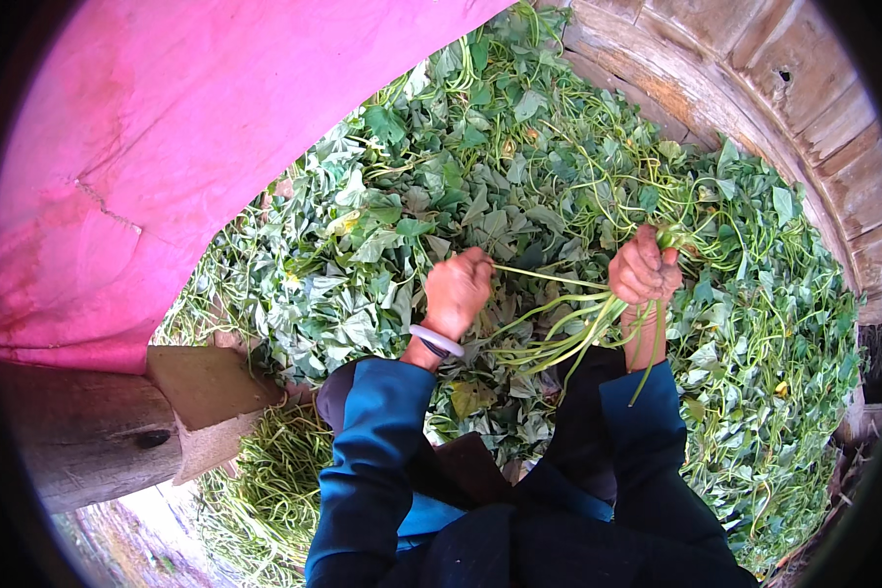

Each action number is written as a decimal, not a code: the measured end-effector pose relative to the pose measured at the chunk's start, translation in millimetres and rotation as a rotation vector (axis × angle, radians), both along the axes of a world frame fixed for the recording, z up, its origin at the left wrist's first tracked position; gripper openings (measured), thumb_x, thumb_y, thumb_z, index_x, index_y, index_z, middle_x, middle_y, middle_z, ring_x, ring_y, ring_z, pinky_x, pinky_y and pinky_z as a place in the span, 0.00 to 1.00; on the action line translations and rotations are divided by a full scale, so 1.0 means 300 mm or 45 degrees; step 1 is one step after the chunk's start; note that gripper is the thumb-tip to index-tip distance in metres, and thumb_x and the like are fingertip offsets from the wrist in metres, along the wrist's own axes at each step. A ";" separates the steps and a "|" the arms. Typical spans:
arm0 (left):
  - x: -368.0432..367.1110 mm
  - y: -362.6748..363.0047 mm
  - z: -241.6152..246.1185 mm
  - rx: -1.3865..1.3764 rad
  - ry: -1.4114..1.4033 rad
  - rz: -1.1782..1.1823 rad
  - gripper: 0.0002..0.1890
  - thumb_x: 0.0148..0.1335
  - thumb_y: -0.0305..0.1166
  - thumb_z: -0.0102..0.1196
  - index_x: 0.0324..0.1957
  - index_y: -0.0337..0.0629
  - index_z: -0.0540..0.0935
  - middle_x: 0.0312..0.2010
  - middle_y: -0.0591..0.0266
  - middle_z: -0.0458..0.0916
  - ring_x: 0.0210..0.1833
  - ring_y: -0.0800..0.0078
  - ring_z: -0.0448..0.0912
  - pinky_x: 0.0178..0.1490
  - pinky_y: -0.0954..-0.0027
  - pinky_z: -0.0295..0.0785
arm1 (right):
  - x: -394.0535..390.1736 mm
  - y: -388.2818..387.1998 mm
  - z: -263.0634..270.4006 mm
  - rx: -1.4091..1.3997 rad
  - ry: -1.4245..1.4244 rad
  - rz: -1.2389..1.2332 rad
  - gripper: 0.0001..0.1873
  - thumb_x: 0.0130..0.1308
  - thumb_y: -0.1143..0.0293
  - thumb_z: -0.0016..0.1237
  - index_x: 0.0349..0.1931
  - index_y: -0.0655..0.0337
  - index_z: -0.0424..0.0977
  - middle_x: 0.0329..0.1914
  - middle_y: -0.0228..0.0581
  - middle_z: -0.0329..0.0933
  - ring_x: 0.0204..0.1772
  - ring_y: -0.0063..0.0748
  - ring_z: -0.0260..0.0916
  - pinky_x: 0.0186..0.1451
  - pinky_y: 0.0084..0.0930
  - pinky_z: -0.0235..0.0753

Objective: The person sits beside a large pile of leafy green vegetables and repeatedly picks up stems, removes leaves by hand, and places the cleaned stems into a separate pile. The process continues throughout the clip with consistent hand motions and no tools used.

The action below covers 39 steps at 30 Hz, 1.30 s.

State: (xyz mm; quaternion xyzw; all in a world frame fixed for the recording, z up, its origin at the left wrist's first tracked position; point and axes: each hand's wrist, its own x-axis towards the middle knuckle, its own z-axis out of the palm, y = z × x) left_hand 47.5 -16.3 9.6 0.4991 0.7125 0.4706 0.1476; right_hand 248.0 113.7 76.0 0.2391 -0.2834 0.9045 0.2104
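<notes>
My right hand is closed around a bundle of long green leaf stalks. Their loose ends fan out to the left and hang past my wrist, while a knot of stalks pokes out above the fist. My left hand, with a pale bangle and a dark band at the wrist, pinches the end of a single stalk. That stalk is stretched taut between both hands. Beneath them spreads a thick layer of cut leafy vines, which look like sweet potato greens. Some leaves are yellowed.
A pink sheet covers the upper left. Below it lies a wooden log or post beside a flat brown block. A heap of thin stalks is at lower left. Curved wooden planking bounds the upper right.
</notes>
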 end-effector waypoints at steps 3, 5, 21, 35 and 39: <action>-0.035 0.005 0.015 -0.170 -0.457 -0.005 0.09 0.54 0.28 0.46 0.29 0.39 0.80 0.23 0.54 0.80 0.24 0.63 0.78 0.31 0.71 0.72 | 0.004 -0.001 -0.004 0.018 -0.082 -0.022 0.12 0.66 0.64 0.43 0.32 0.66 0.64 0.19 0.30 0.62 0.13 0.13 0.54 0.14 0.13 0.52; -0.032 -0.017 0.024 -0.073 -0.341 -0.174 0.08 0.55 0.25 0.45 0.32 0.35 0.78 0.16 0.62 0.73 0.20 0.78 0.68 0.26 0.74 0.66 | 0.024 0.013 0.001 -0.059 0.025 -0.055 0.12 0.67 0.65 0.41 0.33 0.66 0.64 0.20 0.31 0.63 0.13 0.12 0.56 0.13 0.13 0.53; -0.225 -0.034 0.107 0.257 -0.942 0.348 0.11 0.53 0.29 0.44 0.19 0.36 0.75 0.21 0.63 0.76 0.24 0.76 0.69 0.31 0.75 0.64 | 0.105 0.055 0.010 -0.166 0.177 -0.312 0.12 0.68 0.64 0.38 0.32 0.64 0.63 0.20 0.30 0.63 0.14 0.11 0.57 0.11 0.11 0.56; -0.043 -0.009 -0.051 -0.757 -0.280 -1.102 0.20 0.58 0.36 0.55 0.51 0.40 0.74 0.40 0.59 0.79 0.37 0.73 0.75 0.43 0.72 0.70 | 0.090 0.053 0.014 -0.363 0.151 -0.426 0.12 0.67 0.65 0.41 0.29 0.64 0.61 0.18 0.32 0.62 0.14 0.15 0.60 0.11 0.12 0.57; 0.009 -0.017 -0.111 -0.813 -0.167 -1.135 0.15 0.57 0.34 0.52 0.46 0.40 0.78 0.34 0.59 0.76 0.33 0.70 0.72 0.41 0.70 0.67 | 0.093 0.056 0.010 -0.353 0.145 -0.461 0.13 0.67 0.65 0.40 0.29 0.65 0.61 0.19 0.33 0.62 0.14 0.16 0.60 0.11 0.12 0.57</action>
